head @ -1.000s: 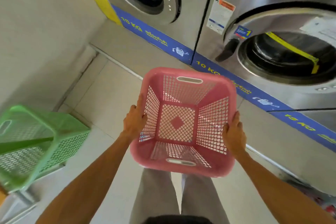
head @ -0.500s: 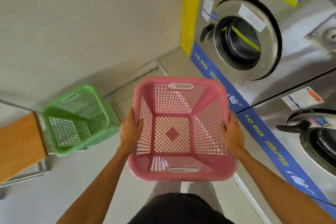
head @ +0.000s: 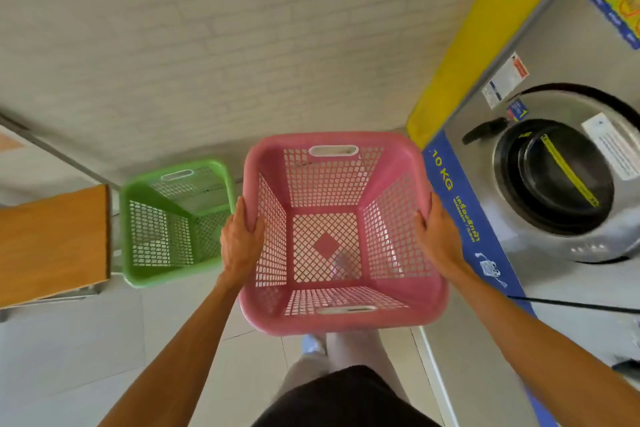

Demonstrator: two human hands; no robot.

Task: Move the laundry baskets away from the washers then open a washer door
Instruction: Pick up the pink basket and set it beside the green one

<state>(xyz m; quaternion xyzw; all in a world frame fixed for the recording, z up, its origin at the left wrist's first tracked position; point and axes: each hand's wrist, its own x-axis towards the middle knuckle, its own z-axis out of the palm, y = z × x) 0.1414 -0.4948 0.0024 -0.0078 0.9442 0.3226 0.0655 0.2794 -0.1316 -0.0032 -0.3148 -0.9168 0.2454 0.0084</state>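
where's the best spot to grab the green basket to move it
Probably the slot handle in the far wall of the green basket, or the rim on two opposite sides, coming from above: it stands upright and open-topped, with the wooden bench close alongside.

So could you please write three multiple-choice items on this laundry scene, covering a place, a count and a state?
1. Where does the green plastic mesh basket sit?
A. beside the wooden bench
B. on the washer
C. inside the pink basket

2. How many baskets show?
A. one
B. two
C. three

3. The round steel washer door is:
A. wide open
B. missing
C. shut

Answers:
1 A, it stands on the floor next to the bench.
2 B, green plus the pink plastic mesh basket in the left hand and right hand.
3 C, it lies flush with the front.
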